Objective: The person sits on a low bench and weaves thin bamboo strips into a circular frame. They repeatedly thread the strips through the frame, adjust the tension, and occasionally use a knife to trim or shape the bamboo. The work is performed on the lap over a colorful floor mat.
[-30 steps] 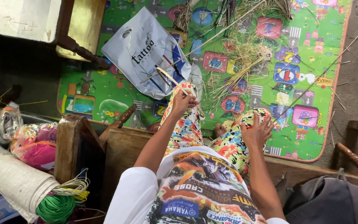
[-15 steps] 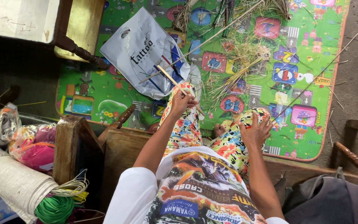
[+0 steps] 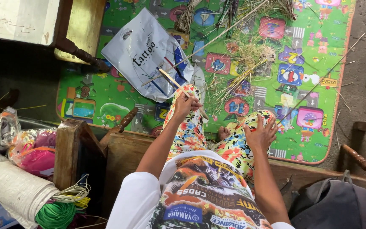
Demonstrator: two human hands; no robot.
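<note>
My left hand rests on my left knee, closed around a thin tan strip that slants up and left toward a white plastic bag. My right hand lies flat on my right knee with the fingers spread. A long thin stick runs from beside its fingertips up to the right; whether it touches the hand is unclear. I wear bright floral trousers. Dry grass and stalks are scattered on the colourful play mat in front of my knees.
I sit on a wooden bench. To the left lie a rolled white sack, a green cord coil and pink bags. A grey bag sits at the lower right, and a wooden chair leg at the upper left.
</note>
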